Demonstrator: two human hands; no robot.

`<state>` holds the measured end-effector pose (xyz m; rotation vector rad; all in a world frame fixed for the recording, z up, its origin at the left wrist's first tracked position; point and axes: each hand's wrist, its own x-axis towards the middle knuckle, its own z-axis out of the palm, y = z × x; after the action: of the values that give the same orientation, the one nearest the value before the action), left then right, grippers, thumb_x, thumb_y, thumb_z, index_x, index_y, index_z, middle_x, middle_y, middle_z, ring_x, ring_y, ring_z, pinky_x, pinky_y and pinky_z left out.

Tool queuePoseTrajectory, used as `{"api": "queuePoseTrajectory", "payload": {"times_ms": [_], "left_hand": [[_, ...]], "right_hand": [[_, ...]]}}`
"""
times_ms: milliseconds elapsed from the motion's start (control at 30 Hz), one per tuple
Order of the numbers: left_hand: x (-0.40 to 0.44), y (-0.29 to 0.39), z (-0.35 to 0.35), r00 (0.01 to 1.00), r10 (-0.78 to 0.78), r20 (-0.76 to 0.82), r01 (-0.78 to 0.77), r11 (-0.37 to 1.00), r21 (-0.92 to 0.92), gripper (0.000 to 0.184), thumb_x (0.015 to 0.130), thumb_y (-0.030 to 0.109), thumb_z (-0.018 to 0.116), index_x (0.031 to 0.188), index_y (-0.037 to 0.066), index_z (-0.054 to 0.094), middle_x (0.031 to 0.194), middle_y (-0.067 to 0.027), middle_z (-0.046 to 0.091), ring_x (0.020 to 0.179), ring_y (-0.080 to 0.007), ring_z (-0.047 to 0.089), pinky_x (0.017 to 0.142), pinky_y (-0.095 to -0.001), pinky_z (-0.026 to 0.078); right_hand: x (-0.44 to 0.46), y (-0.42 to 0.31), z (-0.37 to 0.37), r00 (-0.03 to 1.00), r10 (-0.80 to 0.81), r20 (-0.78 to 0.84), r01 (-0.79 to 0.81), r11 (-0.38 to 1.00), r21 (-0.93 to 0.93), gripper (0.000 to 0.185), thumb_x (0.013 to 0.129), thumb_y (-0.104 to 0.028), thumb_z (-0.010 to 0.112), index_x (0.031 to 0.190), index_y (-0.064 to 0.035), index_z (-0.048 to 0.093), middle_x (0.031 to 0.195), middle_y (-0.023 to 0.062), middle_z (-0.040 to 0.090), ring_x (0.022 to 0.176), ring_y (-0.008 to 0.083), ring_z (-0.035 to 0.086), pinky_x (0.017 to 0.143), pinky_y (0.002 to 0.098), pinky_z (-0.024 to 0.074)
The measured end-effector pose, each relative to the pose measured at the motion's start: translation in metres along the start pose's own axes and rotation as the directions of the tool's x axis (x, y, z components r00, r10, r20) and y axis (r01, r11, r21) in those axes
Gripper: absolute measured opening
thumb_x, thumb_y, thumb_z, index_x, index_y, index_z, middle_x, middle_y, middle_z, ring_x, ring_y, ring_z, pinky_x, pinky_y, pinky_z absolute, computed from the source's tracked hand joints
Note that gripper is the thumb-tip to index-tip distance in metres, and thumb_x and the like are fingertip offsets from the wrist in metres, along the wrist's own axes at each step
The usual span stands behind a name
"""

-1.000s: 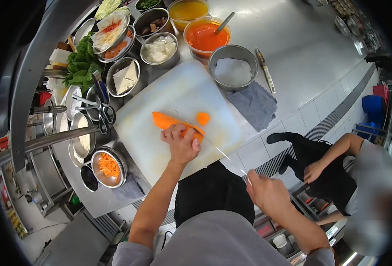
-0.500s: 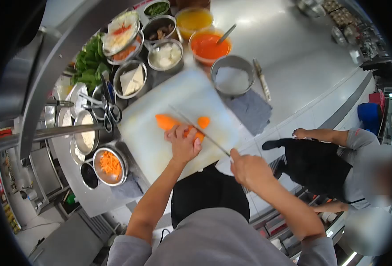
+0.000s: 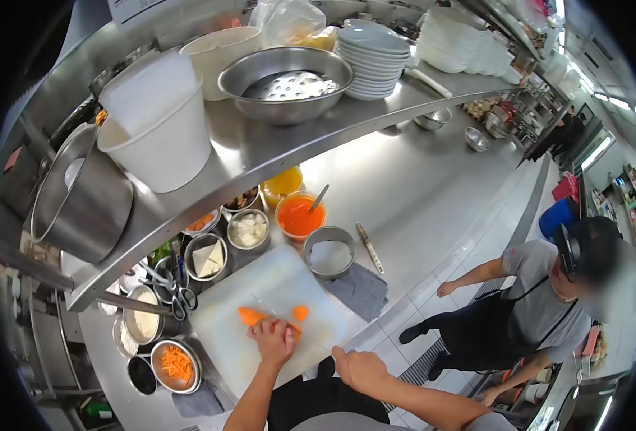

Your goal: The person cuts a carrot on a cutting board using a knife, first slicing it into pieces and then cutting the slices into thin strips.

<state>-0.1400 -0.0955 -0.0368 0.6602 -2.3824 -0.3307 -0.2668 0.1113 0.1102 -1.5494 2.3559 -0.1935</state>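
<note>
On the white cutting board (image 3: pixel 221 352), my left hand (image 3: pixel 273 340) has its fingers curled over a piece of orange carrot (image 3: pixel 250 316), pressing it down. My right hand (image 3: pixel 362 369) grips the handle of a knife (image 3: pixel 316 340), whose thin blade slants across the board just beside my left fingers. A cut carrot end (image 3: pixel 301 313) lies apart on the far side of the blade. The carrot under my left palm is partly hidden.
Around the board stand a bowl of shredded carrot (image 3: pixel 177 365), a tub of orange-red sauce (image 3: pixel 301 215) and a round metal container (image 3: pixel 329 253). Scissors (image 3: pixel 177 293) lie at the left. A steel shelf (image 3: pixel 318 111) overhangs the back. A co-worker (image 3: pixel 541 276) stands at the right.
The view has tilted up, bringing the shelf with its bowls and plates into sight. My left hand still holds the carrot and my right hand the knife. The co-worker appears more upright.
</note>
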Motion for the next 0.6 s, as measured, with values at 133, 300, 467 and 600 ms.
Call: {"api": "queuePoseTrajectory", "payload": {"times_ms": [133,300,467,600], "left_hand": [[-0.002,-0.001,0.006,0.998,-0.048,-0.039,0.047,0.998,-0.031,0.024,0.09,0.033,0.058,0.104,0.015,0.062,0.114,-0.0091,0.057,0.108,-0.0321,0.05,0.096,-0.0528,0.029],[-0.006,0.001,0.012,0.996,-0.075,-0.055,0.073,0.997,-0.028,0.026,0.089,0.035,0.058,0.104,0.014,0.062,0.113,-0.0094,0.057,0.109,-0.0326,0.049,0.096,-0.0532,0.029],[-0.002,-0.003,0.01,0.996,-0.075,-0.039,0.071,0.993,-0.093,0.03,0.087,0.041,0.061,0.099,0.013,0.063,0.111,-0.01,0.056,0.112,-0.0335,0.048,0.104,-0.058,0.025],[0.01,0.004,0.002,0.99,-0.139,-0.005,0.137,0.982,-0.13,0.03,0.085,0.04,0.063,0.1,0.014,0.064,0.11,-0.0089,0.054,0.114,-0.0325,0.047,0.111,-0.0594,0.019]], "right_hand": [[-0.005,-0.008,-0.003,1.0,-0.016,0.027,0.016,1.0,-0.026,0.019,0.094,-0.015,0.056,0.109,-0.0045,0.06,0.066,0.0121,0.067,0.054,0.0297,0.069,0.046,0.0427,0.0543],[-0.005,-0.005,0.005,1.0,-0.011,0.012,0.011,1.0,-0.014,0.019,0.098,-0.023,0.06,0.105,-0.005,0.057,0.067,0.0172,0.067,0.054,0.0347,0.068,0.047,0.0476,0.0526],[0.009,-0.005,-0.018,0.984,0.013,0.18,-0.03,0.995,0.096,0.022,0.099,-0.023,0.058,0.109,-0.0035,0.055,0.07,0.0186,0.068,0.058,0.0391,0.068,0.053,0.0513,0.0538],[0.01,-0.008,-0.026,0.979,0.016,0.203,-0.029,0.998,0.059,0.019,0.098,-0.019,0.06,0.106,-0.0021,0.055,0.069,0.0192,0.068,0.061,0.0361,0.071,0.053,0.0467,0.0568]]}}
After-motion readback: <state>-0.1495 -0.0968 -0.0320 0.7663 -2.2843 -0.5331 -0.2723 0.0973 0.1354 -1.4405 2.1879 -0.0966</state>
